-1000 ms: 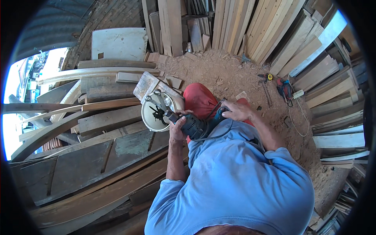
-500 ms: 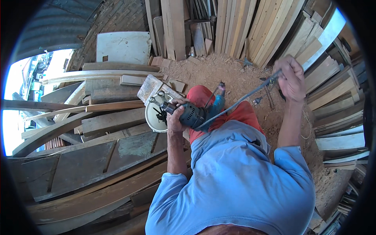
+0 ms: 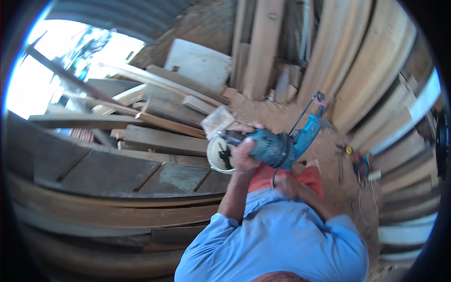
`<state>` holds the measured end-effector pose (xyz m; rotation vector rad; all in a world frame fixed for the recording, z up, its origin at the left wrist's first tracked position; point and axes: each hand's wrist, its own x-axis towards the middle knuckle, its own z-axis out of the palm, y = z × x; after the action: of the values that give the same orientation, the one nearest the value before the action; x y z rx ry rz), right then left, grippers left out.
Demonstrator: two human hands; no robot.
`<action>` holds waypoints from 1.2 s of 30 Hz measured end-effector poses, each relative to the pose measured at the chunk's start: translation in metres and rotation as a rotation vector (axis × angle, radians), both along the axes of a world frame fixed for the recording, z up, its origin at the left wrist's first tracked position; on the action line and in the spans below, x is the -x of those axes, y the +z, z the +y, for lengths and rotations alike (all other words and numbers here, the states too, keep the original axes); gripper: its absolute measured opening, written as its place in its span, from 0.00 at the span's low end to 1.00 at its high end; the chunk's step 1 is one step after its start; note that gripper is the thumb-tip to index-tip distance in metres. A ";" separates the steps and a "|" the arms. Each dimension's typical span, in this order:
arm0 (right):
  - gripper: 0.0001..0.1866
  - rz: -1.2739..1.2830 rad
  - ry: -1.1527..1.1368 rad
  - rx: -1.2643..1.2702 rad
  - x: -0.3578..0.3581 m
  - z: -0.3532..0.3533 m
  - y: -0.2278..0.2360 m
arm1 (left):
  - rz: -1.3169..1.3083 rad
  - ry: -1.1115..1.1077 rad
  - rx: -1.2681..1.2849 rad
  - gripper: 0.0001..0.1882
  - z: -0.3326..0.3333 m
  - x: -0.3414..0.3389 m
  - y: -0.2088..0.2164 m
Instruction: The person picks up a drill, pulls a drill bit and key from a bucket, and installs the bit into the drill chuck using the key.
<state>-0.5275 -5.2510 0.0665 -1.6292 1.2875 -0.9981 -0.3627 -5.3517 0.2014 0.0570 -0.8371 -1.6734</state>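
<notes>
My left hand (image 3: 247,149) grips a teal and dark power drill (image 3: 269,144) around its front end, just behind the dark chuck, which points left. The drill's teal handle (image 3: 307,134) stretches away to the upper right, with a pinkish wrap and a thin dark cord at its end. Over my red-clothed lap, my right hand (image 3: 285,186) sits low beside the drill body. It is smeared by motion, and a short dark loop of cord (image 3: 274,177) shows next to it. Partly behind the left hand stands a white round bucket (image 3: 211,163) with dark items inside.
Stacked timber (image 3: 159,141) fills the left side, beside a dark panel (image 3: 112,171). Tall planks (image 3: 338,56) lean at the back and right. Sawdust covers the floor (image 3: 263,113). Hand tools (image 3: 359,165) and a thin pale cord lie at the right.
My right hand has come down from the far right, where it held the cord stretched out, to my lap. The drill is lifted and turned, its handle now pointing up right. The view has shifted.
</notes>
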 end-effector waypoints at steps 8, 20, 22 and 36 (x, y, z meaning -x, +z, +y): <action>0.09 0.157 0.042 0.086 0.042 0.038 0.187 | -0.718 0.252 0.121 0.10 0.005 -0.006 -0.040; 0.09 0.151 0.159 0.147 0.070 -0.058 0.006 | 0.241 -0.398 -0.079 0.12 0.027 -0.012 -0.005; 0.12 0.093 0.196 0.137 0.001 -0.012 -0.013 | 0.185 -0.230 -0.119 0.12 0.023 -0.011 0.007; 0.10 0.302 -0.219 -0.025 0.103 0.003 0.209 | -0.419 -0.089 -0.084 0.11 -0.002 -0.063 -0.058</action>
<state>-0.6304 -5.2476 0.2753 -1.6921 1.7037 -0.8803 -0.2998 -5.3536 0.1437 0.4469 -1.0919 -1.8096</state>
